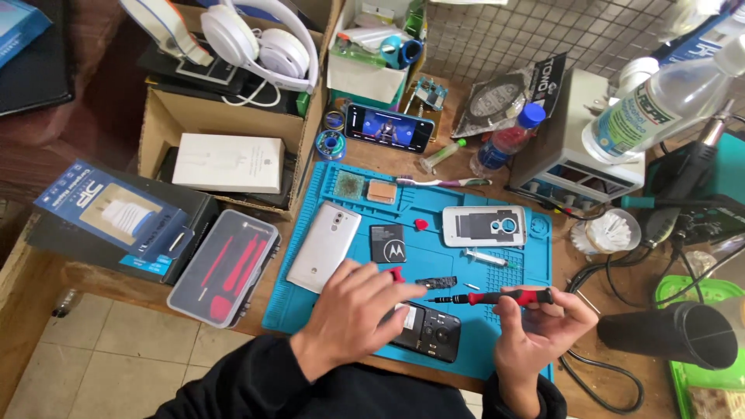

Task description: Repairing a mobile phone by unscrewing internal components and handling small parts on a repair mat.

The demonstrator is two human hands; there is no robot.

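Unscrewing stage, by the look: left hand [353, 310] pressed flat on opened black phone [431, 332], right hand [543, 326] pinching red-handled screwdriver [497, 297], tip beside left fingers, needing seating in screw.

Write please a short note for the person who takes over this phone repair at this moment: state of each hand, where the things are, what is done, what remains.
Left hand: rests on the opened black phone and steadies it on the blue mat.
Right hand: holds the red-handled screwdriver, tip pointing left, just above the phone.
Done: back cover is off and lies on the mat; battery lies out beside the silver phone.
Left: the black phone is open and not reassembled; whether any screws remain cannot be seen.
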